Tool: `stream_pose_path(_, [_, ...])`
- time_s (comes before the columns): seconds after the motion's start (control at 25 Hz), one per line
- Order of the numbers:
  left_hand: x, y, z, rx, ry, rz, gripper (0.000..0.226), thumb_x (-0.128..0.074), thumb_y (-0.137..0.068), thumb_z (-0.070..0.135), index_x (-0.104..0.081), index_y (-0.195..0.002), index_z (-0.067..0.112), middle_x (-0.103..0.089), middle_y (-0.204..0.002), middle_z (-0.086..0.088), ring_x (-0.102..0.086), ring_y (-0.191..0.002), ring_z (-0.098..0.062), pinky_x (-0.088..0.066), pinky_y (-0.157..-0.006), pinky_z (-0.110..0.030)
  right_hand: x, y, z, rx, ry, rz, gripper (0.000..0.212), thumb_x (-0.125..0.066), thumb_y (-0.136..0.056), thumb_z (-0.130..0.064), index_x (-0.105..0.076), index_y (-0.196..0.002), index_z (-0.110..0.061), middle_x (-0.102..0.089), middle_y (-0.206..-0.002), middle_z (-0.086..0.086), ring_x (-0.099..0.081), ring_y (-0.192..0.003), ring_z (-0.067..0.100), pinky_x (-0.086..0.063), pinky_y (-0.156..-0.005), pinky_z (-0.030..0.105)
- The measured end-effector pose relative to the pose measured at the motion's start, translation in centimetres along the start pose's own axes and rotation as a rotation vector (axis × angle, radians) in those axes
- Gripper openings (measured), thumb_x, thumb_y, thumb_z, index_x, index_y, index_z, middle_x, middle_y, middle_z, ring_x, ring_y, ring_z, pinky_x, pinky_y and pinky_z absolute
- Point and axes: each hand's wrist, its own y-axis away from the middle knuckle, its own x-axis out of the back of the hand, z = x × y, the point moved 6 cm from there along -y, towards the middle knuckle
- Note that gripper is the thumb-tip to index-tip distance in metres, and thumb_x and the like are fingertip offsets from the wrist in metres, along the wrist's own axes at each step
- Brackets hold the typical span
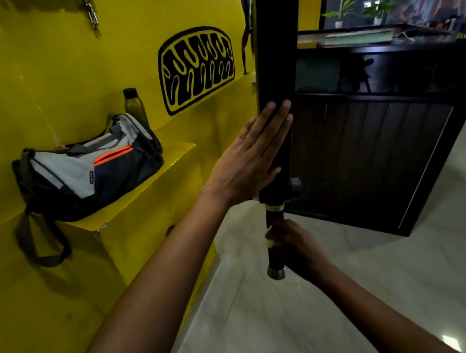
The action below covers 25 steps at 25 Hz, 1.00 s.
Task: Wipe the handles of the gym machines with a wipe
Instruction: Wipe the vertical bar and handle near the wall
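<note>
Wiping is under way: your right hand point(295, 246) clamps a pale wipe point(269, 242) around the handle point(274, 257) near its lower end; your left hand point(248, 155), fingers flat together, steadies the black post point(275, 53). Other handles remain.

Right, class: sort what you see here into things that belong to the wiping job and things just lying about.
Belongs to the job:
- handle
- wipe, a pale scrap under the right hand
- left hand, flat against the black post

Just lying about:
- gym bag on the yellow ledge
- bottle behind it
- potted plants
</note>
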Motion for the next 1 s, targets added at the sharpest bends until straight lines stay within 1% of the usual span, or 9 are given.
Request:
stream_pose_path(0.08, [-0.2,0.0,0.0,0.000,0.017,0.009,0.082,-0.051,-0.092,0.040,-0.005,-0.151,0.003,-0.005,-0.159,-0.017,0.010,-0.145,-0.028,-0.006,-0.121,-0.040,-1.2,0.9,0.0,0.049,0.008,-0.065,0.021,-0.055,-0.090,-0.011,-0.054,-0.111,-0.013,-0.051,-0.094,-0.008,-0.051,-0.071,0.003,-0.045,-0.060,0.009])
stream_pose_path(0.24, [-0.1,-0.1,0.1,0.001,0.023,0.003,0.082,-0.049,-0.092,0.040,-0.006,-0.150,0.003,-0.006,-0.159,-0.018,0.010,-0.144,-0.028,-0.008,-0.121,-0.042,-1.7,1.0,1.5,0.007,0.026,-0.068,0.025,-0.057,-0.088,-0.017,-0.053,-0.112,-0.018,-0.058,-0.097,-0.005,-0.058,-0.076,0.008,-0.052,-0.065,0.020])
stream_pose_path(0.36, [-0.2,-0.1,0.3,0.006,0.030,0.012,0.081,-0.050,-0.091,0.040,-0.009,-0.150,0.002,-0.008,-0.158,-0.019,0.009,-0.144,-0.029,-0.008,-0.121,-0.042,-1.8,1.2,0.6,0.063,0.023,-0.096,0.027,-0.054,-0.091,-0.013,-0.051,-0.118,-0.015,-0.057,-0.093,-0.006,-0.055,-0.070,0.000,-0.043,-0.058,0.006])
stream_pose_path(0.48, [-0.3,0.0,0.2,0.015,0.048,0.036,0.081,-0.051,-0.091,0.039,-0.010,-0.150,0.001,-0.008,-0.158,-0.019,0.009,-0.144,-0.029,-0.007,-0.121,-0.041,-3.5,2.4,0.2,0.172,0.097,-0.195,0.035,-0.046,-0.098,-0.018,-0.044,-0.131,-0.009,-0.057,-0.120,0.003,-0.059,-0.104,0.013,-0.038,-0.084,0.009])
stream_pose_path(0.52, [-0.3,0.0,0.1,0.015,0.054,0.040,0.081,-0.052,-0.091,0.039,-0.011,-0.150,0.001,-0.009,-0.158,-0.019,0.008,-0.144,-0.029,-0.007,-0.121,-0.041,-3.4,2.3,0.5,0.156,0.085,-0.198,0.037,-0.046,-0.097,-0.019,-0.044,-0.133,-0.010,-0.057,-0.123,0.002,-0.057,-0.110,0.015,-0.037,-0.086,0.011])
stream_pose_path(0.68, [-0.2,0.0,0.1,0.013,0.054,0.046,0.080,-0.051,-0.091,0.039,-0.012,-0.149,0.001,-0.012,-0.157,-0.020,0.008,-0.143,-0.028,-0.006,-0.121,-0.041,-2.9,1.4,1.1,0.069,-0.027,-0.125,0.031,-0.055,-0.092,-0.017,-0.050,-0.123,-0.012,-0.059,-0.113,0.004,-0.061,-0.101,0.021,-0.048,-0.077,0.016])
stream_pose_path(0.88, [-0.2,0.1,0.0,0.020,0.060,0.054,0.081,-0.052,-0.091,0.039,-0.013,-0.149,0.001,-0.012,-0.157,-0.020,0.008,-0.143,-0.028,-0.005,-0.121,-0.039,-4.4,2.5,1.1,0.124,0.085,-0.190,0.032,-0.048,-0.095,-0.020,-0.048,-0.126,-0.010,-0.057,-0.120,0.009,-0.061,-0.102,0.026,-0.051,-0.086,0.034])
stream_pose_path(0.96, [-0.2,0.2,-0.1,0.024,0.065,0.056,0.080,-0.052,-0.091,0.039,-0.013,-0.149,0.000,-0.013,-0.157,-0.020,0.008,-0.143,-0.028,-0.006,-0.121,-0.040,-3.8,2.2,0.9,0.124,0.067,-0.165,0.033,-0.047,-0.097,-0.022,-0.047,-0.127,-0.009,-0.056,-0.121,0.010,-0.060,-0.102,0.027,-0.049,-0.086,0.030])
stream_pose_path(1.0, [-0.2,0.2,0.0,0.024,0.063,0.056,0.080,-0.052,-0.091,0.038,-0.013,-0.149,0.000,-0.013,-0.157,-0.021,0.007,-0.143,-0.028,-0.007,-0.121,-0.041,-3.5,2.0,0.7,0.137,0.041,-0.144,0.032,-0.047,-0.097,-0.021,-0.047,-0.126,-0.008,-0.057,-0.119,0.010,-0.061,-0.101,0.025,-0.047,-0.083,0.022])
